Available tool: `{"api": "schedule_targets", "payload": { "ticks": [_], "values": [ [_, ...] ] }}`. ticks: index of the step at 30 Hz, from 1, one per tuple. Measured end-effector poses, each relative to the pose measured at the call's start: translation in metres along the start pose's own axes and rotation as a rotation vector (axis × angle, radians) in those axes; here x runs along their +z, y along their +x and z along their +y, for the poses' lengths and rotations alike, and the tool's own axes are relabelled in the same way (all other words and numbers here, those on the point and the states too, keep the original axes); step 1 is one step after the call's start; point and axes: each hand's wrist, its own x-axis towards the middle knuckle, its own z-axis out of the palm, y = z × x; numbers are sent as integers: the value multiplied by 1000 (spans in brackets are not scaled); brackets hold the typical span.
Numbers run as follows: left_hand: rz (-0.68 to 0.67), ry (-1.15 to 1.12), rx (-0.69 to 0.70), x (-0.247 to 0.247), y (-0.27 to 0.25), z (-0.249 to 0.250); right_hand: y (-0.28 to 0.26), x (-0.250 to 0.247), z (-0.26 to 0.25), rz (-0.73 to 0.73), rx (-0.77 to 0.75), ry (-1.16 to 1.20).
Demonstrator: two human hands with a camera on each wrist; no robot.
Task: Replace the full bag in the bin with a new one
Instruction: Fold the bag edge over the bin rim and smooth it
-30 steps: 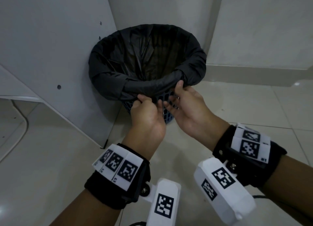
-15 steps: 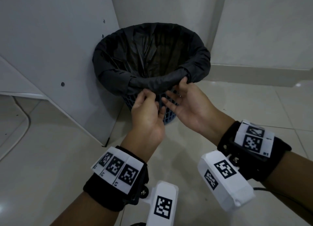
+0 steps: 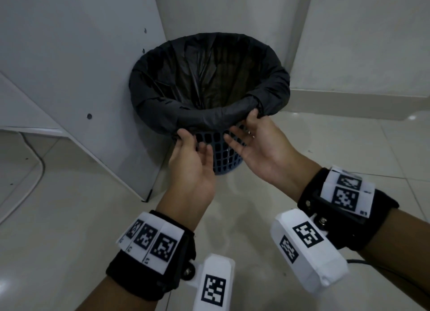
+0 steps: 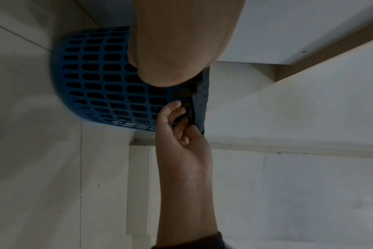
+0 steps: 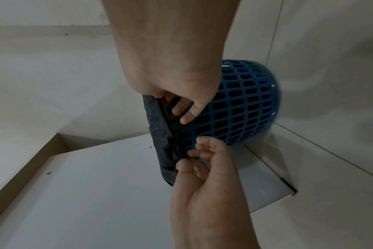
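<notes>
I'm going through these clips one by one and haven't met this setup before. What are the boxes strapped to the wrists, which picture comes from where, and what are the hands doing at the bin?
No robot here: a person works bare-handed. The white boxes at the wrists are cameras; the black-and-white squares are printed markers. The big picture comes from a head camera; the other two look along each hand. A blue mesh bin stands on a tiled floor beside a white panel, lined with a black bag folded over its rim. The left hand and right hand each pinch the bag's folded edge.

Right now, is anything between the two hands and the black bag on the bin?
Nothing visible. The left hand and the right hand already pinch the black bag at the near rim of the blue bin.
</notes>
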Motion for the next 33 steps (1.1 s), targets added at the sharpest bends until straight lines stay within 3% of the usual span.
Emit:
{"api": "schedule_targets", "payload": {
  "ticks": [12, 19, 25, 33],
  "values": [
    [-7, 140, -66, 2, -6, 8, -1, -1, 0, 9, 7, -67],
    [-120, 128, 180, 21, -21, 2, -12, 0, 8, -50, 34, -144],
    [-216, 99, 178, 12, 0, 22, -29, -21, 8, 119, -21, -119],
    [-193, 130, 258, 11, -7, 13, -39, -22, 8, 115, -44, -84]
  ]
}}
